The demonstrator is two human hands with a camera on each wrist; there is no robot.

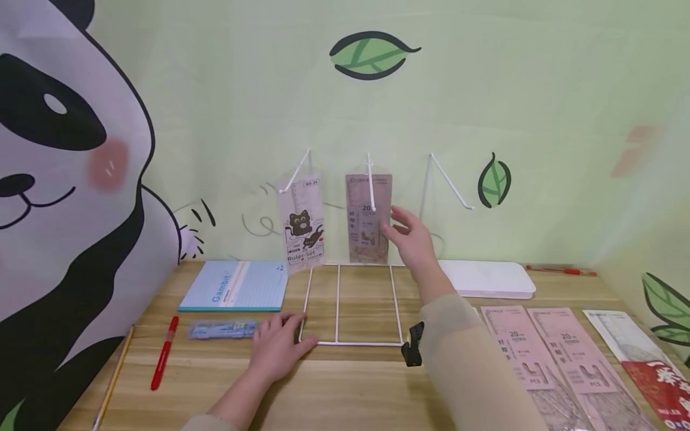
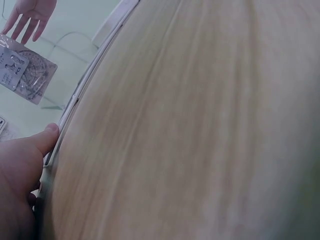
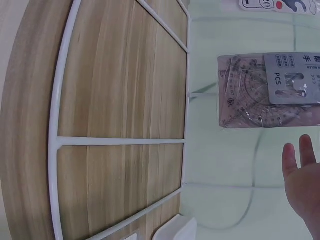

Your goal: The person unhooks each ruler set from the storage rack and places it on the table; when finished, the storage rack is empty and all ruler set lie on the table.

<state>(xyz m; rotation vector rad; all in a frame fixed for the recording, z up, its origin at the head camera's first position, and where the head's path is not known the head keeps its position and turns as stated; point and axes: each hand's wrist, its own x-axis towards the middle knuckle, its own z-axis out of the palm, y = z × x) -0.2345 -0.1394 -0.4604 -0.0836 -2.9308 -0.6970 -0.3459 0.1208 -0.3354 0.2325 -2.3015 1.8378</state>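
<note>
A white wire display rack (image 1: 337, 305) stands on the table with hooks rising at its back. My left hand (image 1: 277, 346) holds its front left corner, thumb on the front wire (image 2: 64, 112). From the middle hook hangs a pink ruler set (image 1: 368, 239) in clear packaging; a protractor shows through it in the right wrist view. My right hand (image 1: 412, 242) is just right of this packet, fingers extended and apart, fingertips close to its edge (image 3: 300, 160). On the left hook hangs a white ruler set (image 1: 300, 221) with black cats. The right hook (image 1: 451, 181) carries nothing.
Left of the rack lie a blue notebook (image 1: 232, 287), a blue packet (image 1: 222, 329), a red pen (image 1: 164, 353) and a yellow pencil (image 1: 113, 380). To its right are a white box (image 1: 487, 280), another red pen (image 1: 560, 270), two pink ruler sets (image 1: 568, 347) and a red-and-white packet (image 1: 654, 377).
</note>
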